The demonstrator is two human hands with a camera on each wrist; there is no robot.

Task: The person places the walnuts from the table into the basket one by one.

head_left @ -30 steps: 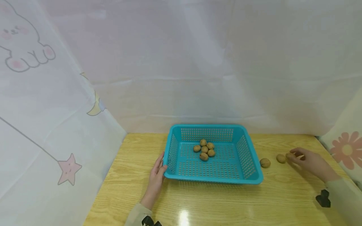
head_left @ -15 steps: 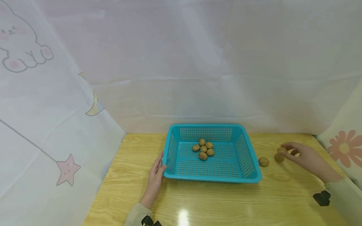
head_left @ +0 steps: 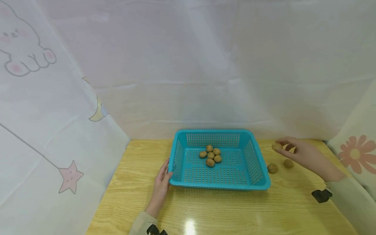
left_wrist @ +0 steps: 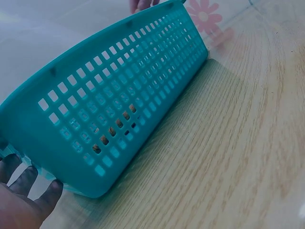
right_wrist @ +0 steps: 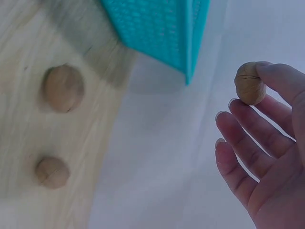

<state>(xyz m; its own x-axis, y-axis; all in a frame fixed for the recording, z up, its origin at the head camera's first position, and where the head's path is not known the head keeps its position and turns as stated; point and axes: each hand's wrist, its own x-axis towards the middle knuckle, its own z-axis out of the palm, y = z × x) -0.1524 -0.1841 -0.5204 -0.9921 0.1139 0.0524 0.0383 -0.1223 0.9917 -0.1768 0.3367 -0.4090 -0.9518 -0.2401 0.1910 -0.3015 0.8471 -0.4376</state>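
My right hand (head_left: 306, 158) pinches a walnut (head_left: 276, 146) between thumb and fingertips, raised above the table to the right of the basket. In the right wrist view this walnut (right_wrist: 250, 86) sits at the thumb tip, and the other fingers spread loosely below it. My left hand (head_left: 161, 187) grips the left end of a blue perforated plastic basket (head_left: 220, 186), its thumb at the rim. Several walnuts (head_left: 211, 155) lie clustered on the basket's floor, left of its middle. Two more walnuts rest on the table: one (head_left: 272, 168) beside the basket's right end, another (head_left: 289, 163) farther right.
The wood-grain table (head_left: 223, 212) carries the basket near its back edge. A pale cloth (head_left: 188, 81) hangs behind, with printed cloth at both sides. Black wrist-worn devices (head_left: 322, 195) show at the sleeves.
My right hand has lifted a walnut off the table and carried it left and toward the back, past the two on the table. The left hand stays at the basket's left end.
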